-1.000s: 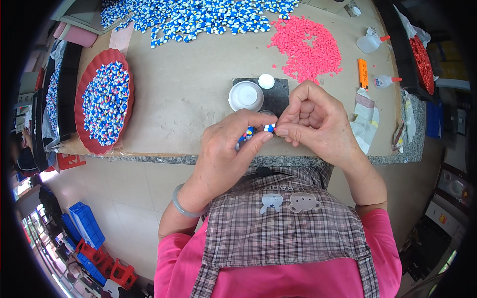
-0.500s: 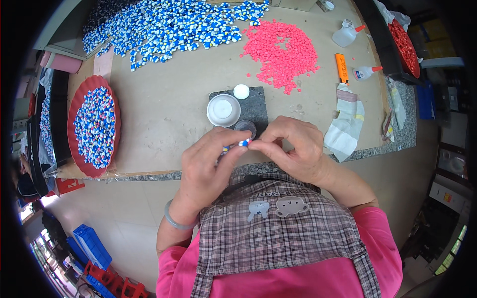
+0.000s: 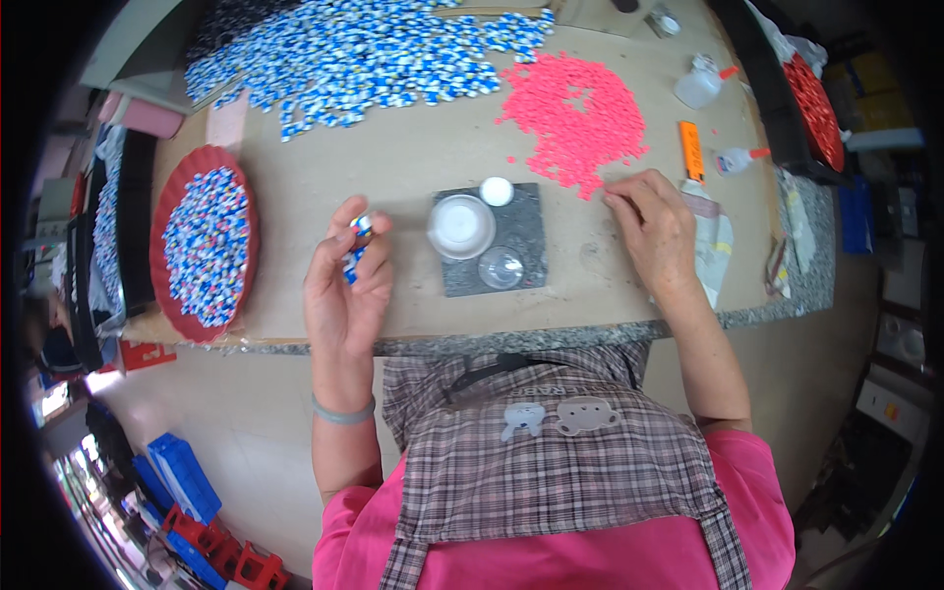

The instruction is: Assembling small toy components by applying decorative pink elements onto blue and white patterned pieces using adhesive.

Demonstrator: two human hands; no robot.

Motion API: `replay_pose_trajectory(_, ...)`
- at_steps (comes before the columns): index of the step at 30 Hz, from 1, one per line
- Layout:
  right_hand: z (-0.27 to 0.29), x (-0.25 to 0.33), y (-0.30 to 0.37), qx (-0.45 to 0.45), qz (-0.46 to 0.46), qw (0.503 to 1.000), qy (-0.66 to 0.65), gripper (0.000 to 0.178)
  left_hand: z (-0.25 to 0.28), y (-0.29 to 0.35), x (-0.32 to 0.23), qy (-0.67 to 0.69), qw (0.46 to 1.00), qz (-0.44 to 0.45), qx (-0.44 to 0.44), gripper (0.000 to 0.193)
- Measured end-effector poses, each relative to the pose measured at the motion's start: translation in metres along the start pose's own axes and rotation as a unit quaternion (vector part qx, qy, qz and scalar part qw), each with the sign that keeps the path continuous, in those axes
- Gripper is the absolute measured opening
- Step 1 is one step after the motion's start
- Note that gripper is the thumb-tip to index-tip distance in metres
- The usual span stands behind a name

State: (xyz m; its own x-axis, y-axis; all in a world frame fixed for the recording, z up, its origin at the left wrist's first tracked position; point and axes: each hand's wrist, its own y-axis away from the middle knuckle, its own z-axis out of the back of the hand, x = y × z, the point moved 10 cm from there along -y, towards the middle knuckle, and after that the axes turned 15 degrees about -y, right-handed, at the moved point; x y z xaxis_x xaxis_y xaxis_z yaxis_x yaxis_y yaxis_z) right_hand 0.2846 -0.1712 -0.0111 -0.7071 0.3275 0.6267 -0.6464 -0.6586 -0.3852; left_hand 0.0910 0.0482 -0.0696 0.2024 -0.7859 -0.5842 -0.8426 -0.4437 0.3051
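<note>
My left hand [image 3: 346, 285] is raised over the table, left of the dark stone block. Between its fingertips it pinches a small blue, white and yellow piece [image 3: 361, 225], with more blue-and-white pieces [image 3: 352, 264] held against the palm. My right hand [image 3: 657, 236] reaches to the near edge of a pile of small pink pieces [image 3: 580, 108]. Its thumb and forefinger are brought together there; whatever is between them is too small to make out. The dark block [image 3: 521, 221] carries a white round dish [image 3: 462, 227], a small white cap [image 3: 497, 191] and a small clear cup [image 3: 501, 266].
A heap of blue-and-white pieces [image 3: 374, 64] covers the far left. A red scalloped basin [image 3: 246, 256] at left holds similar pieces, some with pink. On the right lie an orange box [image 3: 692, 147], glue bottles [image 3: 700, 87] and a cloth [image 3: 710, 236]; a black tray [image 3: 787, 108] holds red pieces.
My hands have parted from in front of the block. The left moved left with its pieces; the right moved right and forward to the pink pile. The clear cup now shows fully.
</note>
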Motion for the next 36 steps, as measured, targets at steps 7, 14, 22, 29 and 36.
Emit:
replay_pose_trajectory(7, -0.005, -0.005, -0.007, 0.052, -0.075, 0.995, -0.043, 0.008, 0.037, -0.035, -0.038, -0.128, 0.981, -0.028, -0.143, 0.024)
replay_pose_trajectory(14, -0.014, -0.005, -0.011, 0.105, -0.080, 0.990, -0.042, 0.010, 0.007, -0.072, -0.110, -0.711, 0.616, -0.282, -0.188, 0.019)
replay_pose_trajectory(22, -0.011, -0.023, 0.005, 0.085, -0.204, 0.948, -0.229, 0.011, -0.011, -0.102, -0.093, -0.824, 0.465, -0.293, -0.136, 0.020)
replay_pose_trajectory(29, -0.045, -0.002, 0.008, 0.152, -0.235, 0.828, -0.487, 0.012, 0.009, -0.090, -0.088, -0.750, 0.611, -0.227, -0.114, 0.020)
replay_pose_trajectory(36, -0.058, 0.017, 0.009, 0.191, -0.294, 0.741, -0.573, 0.015, -0.004, -0.047, -0.051, -0.530, 0.837, -0.119, -0.065, 0.012)
